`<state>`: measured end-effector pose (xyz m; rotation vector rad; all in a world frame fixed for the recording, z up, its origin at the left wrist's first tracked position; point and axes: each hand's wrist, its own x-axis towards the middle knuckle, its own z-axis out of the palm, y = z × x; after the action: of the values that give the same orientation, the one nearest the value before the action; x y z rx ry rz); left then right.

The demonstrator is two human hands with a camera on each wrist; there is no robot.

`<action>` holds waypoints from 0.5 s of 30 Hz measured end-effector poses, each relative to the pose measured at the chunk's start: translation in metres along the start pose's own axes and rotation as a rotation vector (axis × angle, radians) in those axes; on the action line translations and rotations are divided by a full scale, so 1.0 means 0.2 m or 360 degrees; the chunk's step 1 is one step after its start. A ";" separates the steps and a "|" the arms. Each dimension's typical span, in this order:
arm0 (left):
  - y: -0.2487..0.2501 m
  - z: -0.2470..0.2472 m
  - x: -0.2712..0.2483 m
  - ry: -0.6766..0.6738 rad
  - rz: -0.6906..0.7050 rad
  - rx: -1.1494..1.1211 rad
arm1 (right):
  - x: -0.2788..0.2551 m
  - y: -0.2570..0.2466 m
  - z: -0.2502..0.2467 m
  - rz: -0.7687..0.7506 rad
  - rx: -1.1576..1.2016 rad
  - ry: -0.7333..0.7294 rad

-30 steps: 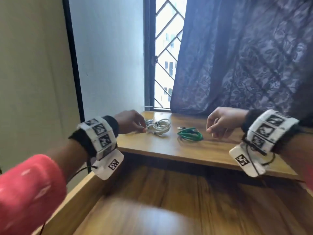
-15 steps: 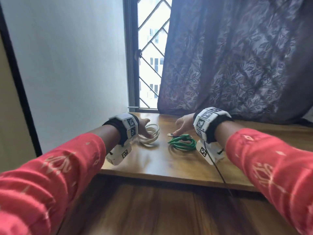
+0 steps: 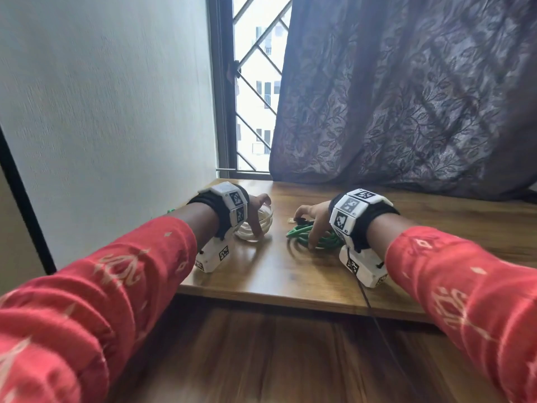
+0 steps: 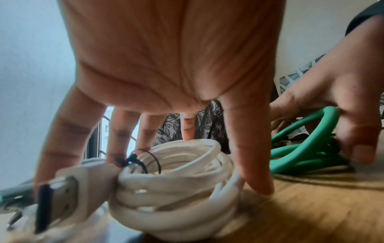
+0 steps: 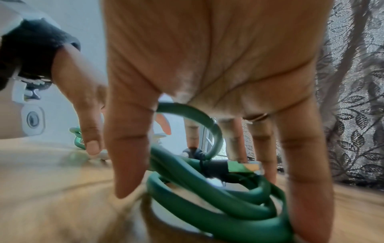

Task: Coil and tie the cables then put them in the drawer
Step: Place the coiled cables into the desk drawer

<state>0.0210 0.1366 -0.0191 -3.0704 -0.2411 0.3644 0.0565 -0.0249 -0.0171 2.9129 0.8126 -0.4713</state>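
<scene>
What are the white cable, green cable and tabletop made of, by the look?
White cable: smooth matte plastic or rubber jacket, soft enough to coil tightly; a thin black tie, likely plastic, binds it.
Green cable: the same kind of matte rubbery jacket, thick rounded loops.
Tabletop: wood or wood-look laminate, brown grain with a slight sheen; which one cannot be told.

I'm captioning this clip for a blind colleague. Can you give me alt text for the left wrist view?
Seen from the wrist, the left hand spreads its fingers down around a coiled white cable bound with a thin black tie, lying on a wooden tabletop. To the right, the right hand grips a coiled green cable.
</scene>
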 end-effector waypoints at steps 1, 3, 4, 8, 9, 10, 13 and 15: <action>0.00 0.00 0.00 0.0004 0.0005 0.0002 | 0.00 0.00 0.00 0.0006 -0.0019 -0.0006; 0.00 0.01 0.00 0.0011 0.0019 0.0000 | -0.01 -0.01 0.00 0.0001 -0.0077 0.0013; 0.00 0.01 -0.01 0.0011 0.0027 -0.0001 | -0.01 -0.01 0.00 0.0003 -0.0112 0.0035; 0.01 0.00 -0.08 0.0019 0.0101 -0.0015 | -0.04 -0.02 0.00 0.0012 -0.0174 0.0068; 0.00 0.01 -0.12 0.0026 0.0132 -0.0015 | -0.06 -0.03 -0.02 0.0008 -0.0152 0.0053; 0.00 0.01 -0.15 0.0023 0.0160 -0.0014 | -0.09 -0.03 -0.03 -0.0009 -0.0127 0.0056; 0.01 0.00 -0.32 0.0043 0.0307 -0.0028 | -0.22 -0.04 -0.07 -0.0074 -0.0130 0.0091; 0.02 0.01 -0.46 0.0087 0.0463 0.0001 | -0.34 -0.06 -0.08 -0.0148 -0.0122 0.0123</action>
<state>-0.0680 0.1181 0.0002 -3.1103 0.2108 0.2886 -0.0007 -0.0463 0.0204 2.8480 0.9576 -0.3289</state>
